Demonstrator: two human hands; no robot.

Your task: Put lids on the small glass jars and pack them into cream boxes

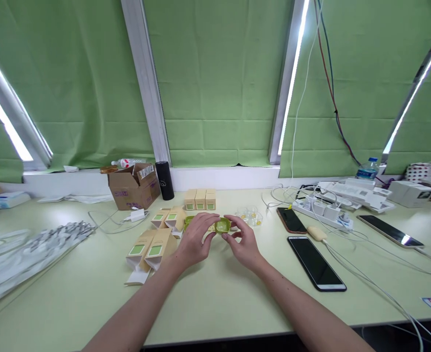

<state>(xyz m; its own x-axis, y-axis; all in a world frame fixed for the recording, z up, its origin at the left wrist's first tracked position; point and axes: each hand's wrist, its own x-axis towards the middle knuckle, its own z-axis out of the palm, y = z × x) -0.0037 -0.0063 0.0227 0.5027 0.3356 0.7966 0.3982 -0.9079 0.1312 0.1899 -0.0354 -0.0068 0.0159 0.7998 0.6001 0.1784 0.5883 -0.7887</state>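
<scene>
Between my two hands is a small green square container (223,226), its hollow side facing me. My left hand (195,240) has its fingers bent around the container's left side. On the right edge, my right hand (243,243) pinches it between thumb and fingers. Part of another green piece (188,221) shows behind my left hand, which hides the rest. Just beyond my right hand lie clear plastic cups (250,216) with small yellow bits in them. Open tan cartons (160,247) with green labels lie left of my left hand, and closed small tan boxes (200,199) stand behind.
Phones (316,263) and tangled white cables lie to the right, around a power strip (321,211). A cardboard box (134,188) and a black cylinder (164,181) stand at the back. White straps (35,259) cover the left side. The table's front edge (215,337) is near me.
</scene>
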